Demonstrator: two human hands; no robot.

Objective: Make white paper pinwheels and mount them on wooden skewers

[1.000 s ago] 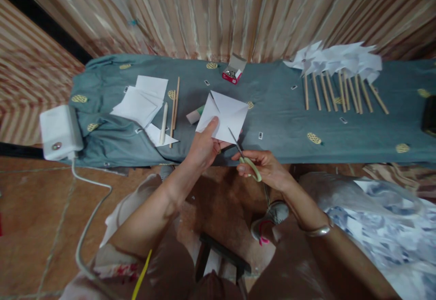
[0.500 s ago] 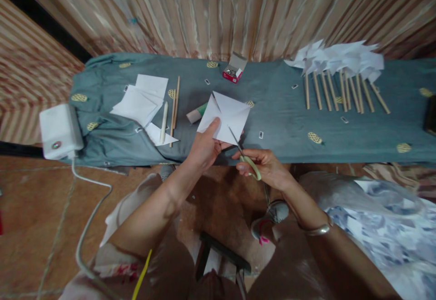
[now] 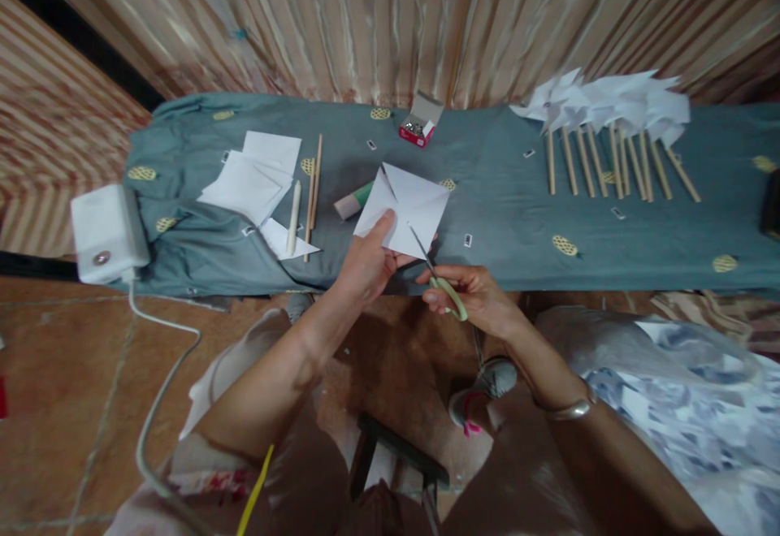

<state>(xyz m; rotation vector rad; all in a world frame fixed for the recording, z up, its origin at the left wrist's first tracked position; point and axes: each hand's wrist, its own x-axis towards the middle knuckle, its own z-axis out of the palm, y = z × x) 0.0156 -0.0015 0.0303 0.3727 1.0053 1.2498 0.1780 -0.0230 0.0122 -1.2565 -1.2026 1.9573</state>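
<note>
My left hand [image 3: 367, 262] pinches the near corner of a creased white paper square [image 3: 407, 205], thumb on top, holding it just above the bench's front edge. My right hand [image 3: 472, 299] grips pale green-handled scissors [image 3: 439, 279]. Their blades point up and left into the paper's lower right edge. Both hands hover over the near edge of the grey-blue cloth [image 3: 500, 219] that covers the bench.
Loose white paper sheets [image 3: 253, 181], wooden sticks [image 3: 312, 187] and a glue stick [image 3: 352, 202] lie at left. A small red box of pins [image 3: 418, 126] stands at the back. Several finished paper pinwheels [image 3: 609, 126] lie at right. A white box with a cable [image 3: 106, 231] sits at the far left.
The view has shifted slightly. Hands, paper and scissors hold almost the same pose, with the blades still at the paper's edge.
</note>
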